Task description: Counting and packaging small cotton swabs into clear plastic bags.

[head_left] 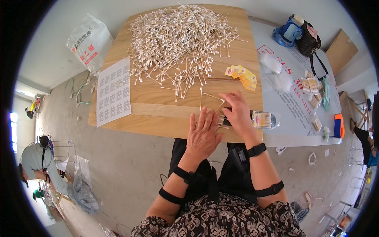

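Observation:
My left hand point(203, 132) lies near the table's front edge, fingers stretched out and pressed toward the wood. Loose cotton swabs point(213, 96) lie by its fingertips, one standing out past them. Just to the right, my right hand point(237, 114) curls its thumb and index finger around a swab; the exact contact is partly hidden. Beneath the right hand is a dark flat piece point(227, 118) with a few swab ends on it. Beside that wrist rests a clear packet of swabs point(261, 119) with a yellow label. Small yellow cards point(242, 76) lie fanned farther back.
A large heap of cotton swabs point(181, 39) covers the table's far part. At left lies a printed sheet point(113, 93), with a white plastic bag point(90, 43) behind. A sheeted table point(284, 118) at right bears bags, boxed packs point(311, 85) and an orange-and-blue object point(338, 125). Another person point(41, 162) bends at far left.

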{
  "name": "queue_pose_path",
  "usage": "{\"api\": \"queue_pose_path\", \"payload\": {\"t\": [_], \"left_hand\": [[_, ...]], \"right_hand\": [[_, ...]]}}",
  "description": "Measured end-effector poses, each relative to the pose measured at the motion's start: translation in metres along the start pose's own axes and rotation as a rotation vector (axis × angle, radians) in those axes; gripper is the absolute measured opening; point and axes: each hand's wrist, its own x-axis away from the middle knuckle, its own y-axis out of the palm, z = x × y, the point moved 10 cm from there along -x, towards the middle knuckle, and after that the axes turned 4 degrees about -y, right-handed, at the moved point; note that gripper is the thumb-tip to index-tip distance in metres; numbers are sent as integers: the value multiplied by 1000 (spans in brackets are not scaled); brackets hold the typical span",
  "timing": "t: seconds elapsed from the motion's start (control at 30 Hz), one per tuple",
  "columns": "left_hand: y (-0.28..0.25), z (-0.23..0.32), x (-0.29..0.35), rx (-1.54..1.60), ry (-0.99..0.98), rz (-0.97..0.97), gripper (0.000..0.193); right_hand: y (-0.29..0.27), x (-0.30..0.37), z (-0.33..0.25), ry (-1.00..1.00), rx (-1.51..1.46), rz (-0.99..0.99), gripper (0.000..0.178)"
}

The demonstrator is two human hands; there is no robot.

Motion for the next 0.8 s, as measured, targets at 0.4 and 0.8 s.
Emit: {"api": "queue_pose_path", "payload": {"t": [0.4, 0.8], "left_hand": [[-20, -14, -3, 241, -99, 168, 67], [-31, -71, -66, 237, -330, 353, 12]], "right_hand": [[33, -22, 11, -88, 45, -373, 5], [26, -4, 0, -129, 139, -202, 10]]}}
